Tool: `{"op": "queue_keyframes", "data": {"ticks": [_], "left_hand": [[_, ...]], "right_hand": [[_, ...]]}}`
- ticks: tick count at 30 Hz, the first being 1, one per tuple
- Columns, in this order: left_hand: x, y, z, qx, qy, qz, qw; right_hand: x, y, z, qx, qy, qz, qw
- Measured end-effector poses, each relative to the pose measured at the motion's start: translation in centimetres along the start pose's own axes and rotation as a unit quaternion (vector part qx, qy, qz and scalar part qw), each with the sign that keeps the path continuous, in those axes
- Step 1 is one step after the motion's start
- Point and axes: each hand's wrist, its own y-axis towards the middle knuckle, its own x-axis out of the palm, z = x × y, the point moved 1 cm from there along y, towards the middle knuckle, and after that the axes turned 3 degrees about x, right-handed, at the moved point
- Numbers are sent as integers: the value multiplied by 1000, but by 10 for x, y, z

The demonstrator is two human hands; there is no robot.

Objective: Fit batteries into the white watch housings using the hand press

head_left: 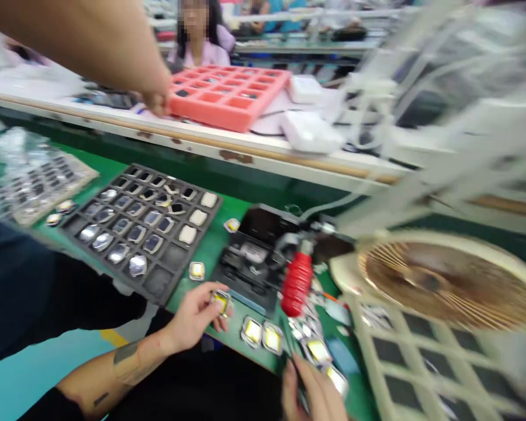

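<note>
My left hand (197,316) pinches a small squarish metal watch case (221,297) with a yellow patch on its face, at the bench's front edge. Dark tweezers (294,349) are in my right hand (313,389), their tips pointing away from me. Between my hands lie two similar watch cases (262,335) with yellow and white faces. Two more such cases (318,352) lie just beyond and beside my right fingers. A black press fixture (249,263) with a red handle (298,283) stands ahead of both hands.
On the left lies a dark compartment tray (170,257) of watch parts. A fan (433,280) sits at right above a pale tray (390,374). Another person's arm (100,47) reaches to a red foam tray (228,96) on the shelf. Someone sits beyond.
</note>
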Motion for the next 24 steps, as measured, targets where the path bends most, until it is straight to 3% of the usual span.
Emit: {"op": "queue_keyframes", "data": {"ticks": [5,10,15,17,20,22,24], "left_hand": [[-3,-5,13,0,60,15,998],[-1,-9,18,3,105,28,994],[-4,-14,15,21,141,9,990],[-2,-15,16,25,147,-4,989],[9,-15,17,13,145,-30,989],[19,-14,17,-10,141,-57,988],[31,-12,15,-31,136,-86,987]], "right_hand": [[-7,11,-28,17,-47,-41,998],[-8,16,-43,73,-121,-80,987],[-12,23,-48,82,-122,-102,984],[-26,28,-42,99,-110,-80,986],[-65,39,-21,175,-174,-63,967],[-97,45,-3,236,-243,-124,933],[-123,50,12,276,-268,-224,895]]}}
